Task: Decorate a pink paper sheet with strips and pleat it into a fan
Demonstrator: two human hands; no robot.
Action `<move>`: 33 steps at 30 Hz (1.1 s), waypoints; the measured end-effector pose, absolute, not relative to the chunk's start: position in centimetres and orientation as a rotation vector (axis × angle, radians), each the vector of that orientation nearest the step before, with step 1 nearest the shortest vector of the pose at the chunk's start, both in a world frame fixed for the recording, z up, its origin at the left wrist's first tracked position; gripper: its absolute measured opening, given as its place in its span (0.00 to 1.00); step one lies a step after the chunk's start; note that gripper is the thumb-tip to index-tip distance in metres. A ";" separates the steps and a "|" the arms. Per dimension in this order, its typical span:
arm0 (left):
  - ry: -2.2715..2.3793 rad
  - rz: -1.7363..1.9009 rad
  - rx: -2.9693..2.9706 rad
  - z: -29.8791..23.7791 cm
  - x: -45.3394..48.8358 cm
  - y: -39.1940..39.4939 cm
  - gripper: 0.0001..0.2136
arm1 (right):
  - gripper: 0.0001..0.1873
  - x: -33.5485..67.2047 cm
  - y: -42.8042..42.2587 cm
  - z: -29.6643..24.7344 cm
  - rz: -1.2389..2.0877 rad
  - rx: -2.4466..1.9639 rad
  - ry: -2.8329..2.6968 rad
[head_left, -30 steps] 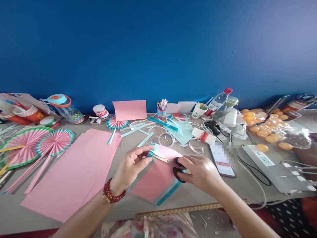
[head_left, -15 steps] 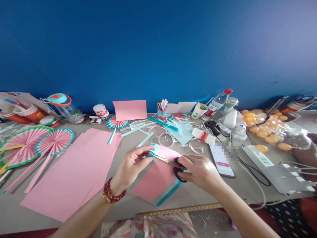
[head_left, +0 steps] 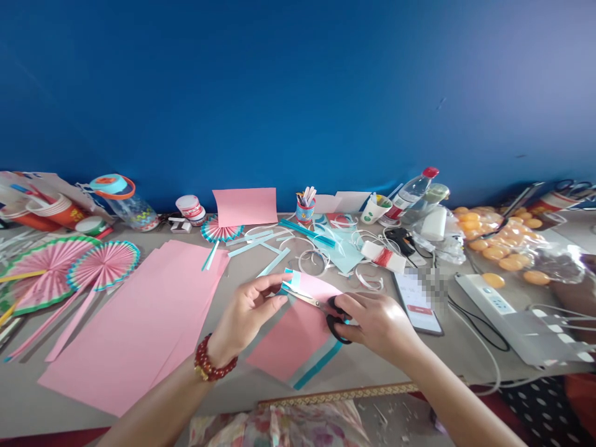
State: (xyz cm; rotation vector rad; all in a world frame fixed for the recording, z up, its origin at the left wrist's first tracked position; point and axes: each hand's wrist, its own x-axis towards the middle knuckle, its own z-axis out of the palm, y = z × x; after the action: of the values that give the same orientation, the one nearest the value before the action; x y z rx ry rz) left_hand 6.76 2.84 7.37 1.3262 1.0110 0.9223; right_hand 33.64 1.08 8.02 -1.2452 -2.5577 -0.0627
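Note:
My right hand [head_left: 379, 323] is closed on the black-handled scissors [head_left: 305, 296], with its fingers in the loops. The blades point left and lie along a pink paper strip [head_left: 321, 285] with blue tape near its left end. My left hand [head_left: 249, 310], wearing a red bead bracelet, pinches that left end between thumb and fingers, close to the blade tips. Beneath both hands a pink sheet [head_left: 293, 341] with a blue band along its lower right edge lies on the table; the hands partly cover it.
Large pink sheets [head_left: 125, 323] lie at left beside folded paper fans [head_left: 103, 266]. Blue strips and white ribbon coils [head_left: 313, 262] are strewn behind the hands. A phone [head_left: 416, 304], a power strip [head_left: 498, 304] with cables and a bag of orange balls [head_left: 498, 239] are at right.

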 end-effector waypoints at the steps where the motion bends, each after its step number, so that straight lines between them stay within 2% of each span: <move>1: 1.010 0.923 1.327 7.4 6.8 2.8 0.17 | 0.07 33.6 1.1 8.0 -0.055 -1.251 -2.556; 33: 1.033 0.897 1.368 7.3 6.8 2.8 0.17 | 0.06 33.7 1.0 7.8 -0.053 -1.295 -2.589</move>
State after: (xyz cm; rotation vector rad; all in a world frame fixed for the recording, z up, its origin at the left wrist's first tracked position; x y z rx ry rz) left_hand 6.77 2.82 7.33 1.3677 1.0326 0.8966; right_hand 33.69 1.02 7.85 -1.2951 -2.5885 -0.0528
